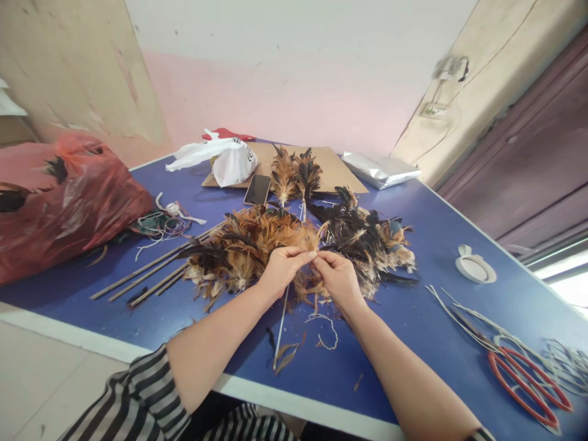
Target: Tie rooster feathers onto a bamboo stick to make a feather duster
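My left hand (285, 267) and my right hand (339, 277) meet fingertip to fingertip over the middle of the table. Both pinch the base of a small light-brown feather (318, 234); its exact hold is partly hidden by my fingers. To the left and behind lies a heap of brown and orange feathers (248, 236). A darker pile of black and brown feathers (367, 239) is at the right. Below my left hand a white string (281, 327) runs toward the table's front edge, beside a few loose feathers (290, 354).
Thin sticks (147, 275) lie at the left, near a red plastic bag (78, 202). Two feather bundles (285, 171), a phone (258, 190) and a white bag (235, 162) are at the back. Red-handled scissors (528, 386), cords (478, 318) and a tape roll (476, 269) sit at the right.
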{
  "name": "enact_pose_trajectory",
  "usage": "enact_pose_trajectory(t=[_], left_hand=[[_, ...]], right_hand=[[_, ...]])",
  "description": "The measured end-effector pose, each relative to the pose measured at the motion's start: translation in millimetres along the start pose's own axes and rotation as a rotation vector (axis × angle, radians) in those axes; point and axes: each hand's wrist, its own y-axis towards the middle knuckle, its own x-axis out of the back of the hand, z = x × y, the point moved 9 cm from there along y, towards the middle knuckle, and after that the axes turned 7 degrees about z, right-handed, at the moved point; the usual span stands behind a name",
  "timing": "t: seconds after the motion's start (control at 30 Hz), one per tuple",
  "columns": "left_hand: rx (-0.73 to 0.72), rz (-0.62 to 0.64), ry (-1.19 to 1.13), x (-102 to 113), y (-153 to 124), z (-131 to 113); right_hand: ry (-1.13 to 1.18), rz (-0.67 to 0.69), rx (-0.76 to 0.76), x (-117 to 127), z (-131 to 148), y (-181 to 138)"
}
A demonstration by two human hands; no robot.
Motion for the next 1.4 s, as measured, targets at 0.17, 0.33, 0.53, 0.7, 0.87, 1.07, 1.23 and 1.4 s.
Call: enact_pose_trajectory(t=[0.17,0.33,0.53,0.7,0.87,1.07,1.23,1.4], left_hand=[[0.102,0.044,-0.231,-5,3,11],[0.172,0.13,-0.308,-9,4,12],[0.24,0.153,-0.462,-2,5,10],[0.239,0.09,-0.519,6,6,5],[0.197,0.05,-0.569,13,9,-3],[0.158,0.042,-0.633,19,12,-7],[0.177,0.026,-0.631,20,13,-1],[0.197,0.032,-0.602,18,12,3]], right_hand=[[-0.034,0.018,0.035,-3,3,-1],[-0.098,0.076,0.034,-6,12,-2],[-0.031,-0.083,0.001,39,19,4],[-0.072,-0.218,-0.053,103,7,12],[-0.506,-0.037,-0.125,122,4,14],[-0.74,0.198,0.032,69,17,10],[-1.157,0.363,0.204,9,17,2],[-1.445,0.455,0.133,-4,0,1]])
